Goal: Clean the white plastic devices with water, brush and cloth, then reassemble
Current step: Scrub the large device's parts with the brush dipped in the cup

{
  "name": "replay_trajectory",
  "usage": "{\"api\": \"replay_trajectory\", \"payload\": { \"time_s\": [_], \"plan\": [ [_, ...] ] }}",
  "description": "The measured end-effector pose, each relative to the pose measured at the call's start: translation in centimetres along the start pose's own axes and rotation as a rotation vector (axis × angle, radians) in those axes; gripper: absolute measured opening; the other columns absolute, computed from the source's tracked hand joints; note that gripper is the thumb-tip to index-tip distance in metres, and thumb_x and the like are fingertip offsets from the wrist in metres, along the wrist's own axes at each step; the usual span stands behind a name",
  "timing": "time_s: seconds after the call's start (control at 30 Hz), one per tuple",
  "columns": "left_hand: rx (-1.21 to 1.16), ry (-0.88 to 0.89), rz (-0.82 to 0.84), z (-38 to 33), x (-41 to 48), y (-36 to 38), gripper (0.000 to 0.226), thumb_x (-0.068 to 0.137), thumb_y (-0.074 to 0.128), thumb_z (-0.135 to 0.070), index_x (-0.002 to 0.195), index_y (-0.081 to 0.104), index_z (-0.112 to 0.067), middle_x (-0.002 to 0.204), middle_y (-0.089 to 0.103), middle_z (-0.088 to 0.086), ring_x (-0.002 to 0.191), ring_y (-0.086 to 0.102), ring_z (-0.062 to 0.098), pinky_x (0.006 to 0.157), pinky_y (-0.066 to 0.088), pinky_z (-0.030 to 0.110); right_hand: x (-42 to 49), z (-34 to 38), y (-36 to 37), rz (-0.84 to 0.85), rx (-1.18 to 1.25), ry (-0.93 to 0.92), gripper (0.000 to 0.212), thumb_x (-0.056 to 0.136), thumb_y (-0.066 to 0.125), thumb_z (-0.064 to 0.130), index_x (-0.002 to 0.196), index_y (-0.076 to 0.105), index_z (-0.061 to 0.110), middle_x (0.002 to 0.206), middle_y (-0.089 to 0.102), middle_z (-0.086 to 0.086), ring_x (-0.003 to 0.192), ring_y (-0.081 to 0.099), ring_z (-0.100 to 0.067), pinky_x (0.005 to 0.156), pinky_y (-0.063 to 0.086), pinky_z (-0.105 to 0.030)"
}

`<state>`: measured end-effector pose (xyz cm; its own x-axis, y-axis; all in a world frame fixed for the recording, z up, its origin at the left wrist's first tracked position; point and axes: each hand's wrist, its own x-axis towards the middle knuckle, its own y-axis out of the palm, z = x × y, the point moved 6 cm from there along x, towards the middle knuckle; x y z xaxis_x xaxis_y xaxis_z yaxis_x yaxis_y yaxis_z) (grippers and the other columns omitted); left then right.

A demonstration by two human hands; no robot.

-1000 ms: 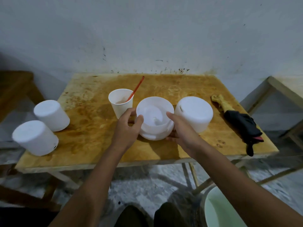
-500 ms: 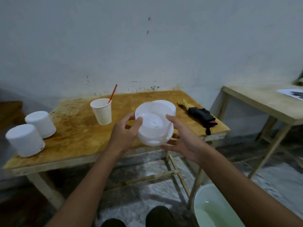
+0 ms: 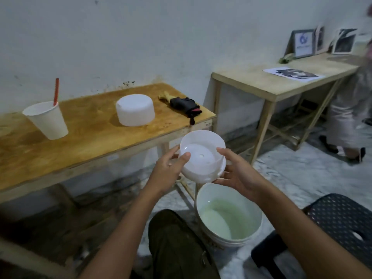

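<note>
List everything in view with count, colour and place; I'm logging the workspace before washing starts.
wooden table: one, orange-brown, against the wall
device part: one, white, held in the air off that table
device cover: one, white, on the wooden table
paper cup: one, white, on the wooden table, red stick in it
cloth: one, black, wooden table's right end
bucket: one, white, on the floor, greenish water inside
second table: one, pale wood, right, printed sheet on it
framed pictures: at least two, back of second table
stool: one, black, perforated, lower right
person: one, pale clothes, right edge, blurred
left hand: holds device part's left rim
right hand: holds its right side
</note>
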<state>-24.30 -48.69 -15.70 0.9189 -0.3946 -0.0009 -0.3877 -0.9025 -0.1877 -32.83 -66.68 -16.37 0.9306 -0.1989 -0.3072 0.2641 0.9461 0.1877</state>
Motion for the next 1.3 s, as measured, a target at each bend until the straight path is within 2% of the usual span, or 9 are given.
{"api": "replay_trajectory", "payload": {
  "time_s": [0.2, 0.33, 0.43, 0.57, 0.73, 0.83, 1.03, 1.17, 1.3],
  "plan": [
    [-0.015, -0.155, 0.181, 6.4, 2.3, 7.5, 0.037, 0.095, 0.061, -0.038, 0.130, 0.054, -0.042, 0.127, 0.060, -0.009, 0.109, 0.062, 0.016, 0.080, 0.058, 0.032, 1.8, -6.6, -7.5, -0.179, 0.019, 0.042, 0.044, 0.084, 0.067, 0.045, 0.122, 0.061, 0.024, 0.124, 0.065, -0.009, 0.104, 0.068, -0.029, 0.085, 0.059, -0.043],
    [-0.002, -0.302, 0.242, 11.7, 4.3, 11.5, 0.048, 0.096, 0.060, -0.035, 0.142, 0.049, -0.031, 0.130, 0.060, -0.003, 0.113, 0.061, 0.021, 0.094, 0.053, 0.043, 3.8, -11.4, -11.4, -0.283, 0.084, 0.093, 0.030, 0.088, 0.067, 0.034, 0.116, 0.063, 0.027, 0.123, 0.064, -0.007, 0.104, 0.067, -0.028, 0.086, 0.058, -0.046],
    [-0.021, -0.415, 0.258, 15.6, 5.4, 13.7, 0.049, 0.097, 0.058, -0.037, 0.144, 0.048, -0.030, 0.133, 0.059, -0.005, 0.112, 0.063, 0.020, 0.092, 0.052, 0.038, 5.5, -14.9, -13.6, -0.356, 0.083, 0.116, 0.044, 0.084, 0.070, 0.034, 0.126, 0.058, 0.033, 0.125, 0.062, -0.001, 0.108, 0.065, -0.025, 0.081, 0.060, -0.042],
    [-0.049, -0.590, 0.180, 20.8, 6.6, 14.6, 0.039, 0.095, 0.058, -0.042, 0.133, 0.056, -0.032, 0.131, 0.061, -0.003, 0.109, 0.063, 0.019, 0.087, 0.051, 0.035, 7.5, -17.8, -15.7, -0.469, 0.020, 0.112, 0.047, 0.086, 0.071, 0.026, 0.131, 0.055, 0.031, 0.115, 0.065, 0.002, 0.101, 0.067, -0.018, 0.072, 0.061, -0.034],
    [0.108, -0.717, 0.026, 26.2, 8.0, 14.0, 0.045, 0.095, 0.060, -0.034, 0.137, 0.053, -0.017, 0.123, 0.059, 0.001, 0.100, 0.059, 0.021, 0.078, 0.045, 0.029, 9.5, -20.1, -17.5, -0.570, -0.230, 0.050, 0.060, 0.080, 0.075, 0.039, 0.134, 0.049, 0.037, 0.120, 0.062, 0.010, 0.108, 0.062, -0.018, 0.090, 0.056, -0.046],
    [0.214, -0.814, 0.034, 29.4, 8.2, 14.2, 0.047, 0.094, 0.058, -0.027, 0.137, 0.050, -0.010, 0.128, 0.056, 0.001, 0.114, 0.057, 0.029, 0.083, 0.047, 0.032, 10.2, -20.6, -18.0, -0.616, -0.368, -0.014, 0.062, 0.082, 0.075, 0.040, 0.136, 0.045, 0.038, 0.121, 0.058, 0.015, 0.110, 0.059, -0.014, 0.095, 0.053, -0.042],
    [0.347, -0.775, 0.056, 32.5, 9.3, 15.2, 0.043, 0.086, 0.058, -0.008, 0.128, 0.063, -0.010, 0.119, 0.067, 0.014, 0.105, 0.063, 0.034, 0.088, 0.055, 0.040, 10.7, -21.0, -18.9, -0.675, -0.556, -0.098, 0.080, 0.080, 0.078, 0.034, 0.147, 0.034, 0.028, 0.110, 0.036, 0.042, 0.104, 0.038, 0.015, 0.092, 0.038, -0.021],
    [0.407, -0.706, 0.047, 33.1, 9.2, 15.0, 0.050, 0.086, 0.052, 0.005, 0.133, 0.060, -0.010, 0.123, 0.065, 0.014, 0.111, 0.061, 0.034, 0.087, 0.049, 0.032, 10.9, -21.8, -19.2, -0.659, -0.706, -0.076, 0.095, 0.078, 0.077, 0.046, 0.154, 0.022, 0.028, 0.147, 0.037, 0.009, 0.135, 0.036, -0.013, 0.110, 0.038, -0.040],
    [0.434, -0.689, 0.039, 33.5, 9.6, 14.8, 0.049, 0.085, 0.055, 0.006, 0.130, 0.064, -0.011, 0.124, 0.066, 0.014, 0.112, 0.061, 0.033, 0.091, 0.050, 0.034, 11.3, -22.2, -19.2, -0.636, -0.847, -0.112, 0.099, 0.080, 0.074, 0.049, 0.156, 0.015, 0.027, 0.153, 0.032, -0.005, 0.141, 0.030, -0.021, 0.112, 0.036, -0.045]
  ]
}}
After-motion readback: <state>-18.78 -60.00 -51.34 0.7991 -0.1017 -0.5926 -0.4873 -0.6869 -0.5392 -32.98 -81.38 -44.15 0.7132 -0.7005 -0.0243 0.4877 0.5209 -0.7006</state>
